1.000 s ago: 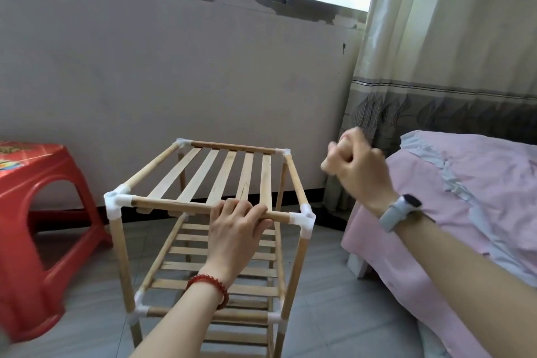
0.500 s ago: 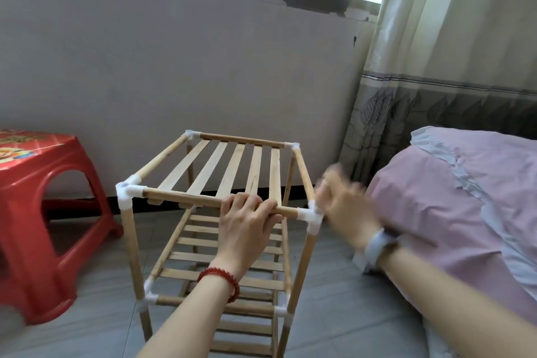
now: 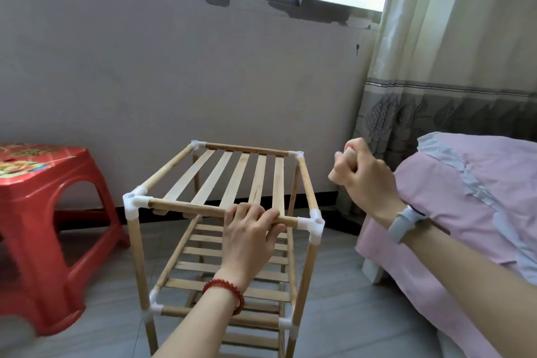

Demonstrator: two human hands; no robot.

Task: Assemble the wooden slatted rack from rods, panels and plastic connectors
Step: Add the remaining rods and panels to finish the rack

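We see the rack (image 3: 229,212) standing upright on the tiled floor (image 3: 334,299), between a red stool (image 3: 43,241) at the left and a pink-covered bed (image 3: 470,212) at the right, with a grey wall (image 3: 203,81) behind. Its top shelf of five slats is framed by rods set into white connectors (image 3: 316,225) at each corner; lower slatted shelves show beneath. Our left hand (image 3: 250,237), a red bead bracelet (image 3: 225,293) at the wrist, grips the near top rod (image 3: 186,208) towards its right end, fingers (image 3: 247,211) curled over it. Our right hand (image 3: 363,179), a pale watch (image 3: 405,222) on its wrist, hangs in a closed fist above and to the right of the near right connector, apart from the rack; whether anything lies inside the fist we cannot tell. A curtain (image 3: 450,67) hangs behind the bed.
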